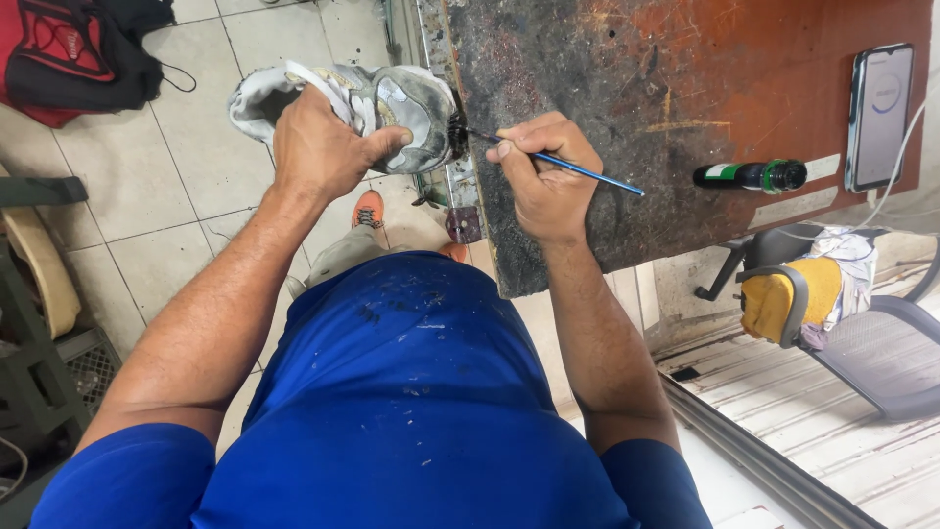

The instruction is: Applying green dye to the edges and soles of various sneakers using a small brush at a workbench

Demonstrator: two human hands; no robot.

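Blue shirt (411, 392) nearest. Left grip (318, 147) clamped around grey sneaker (382, 103); right grip (543, 171) pinched tight on thin blue brush (578, 170), over stained surface (685, 108).

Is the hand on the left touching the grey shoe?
Touching. The head view shows the left hand wrapped over the grey shoe, thumb pressed on its side.

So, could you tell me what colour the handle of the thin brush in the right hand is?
The brush handle is blue, seen in the head view, held by the right hand.
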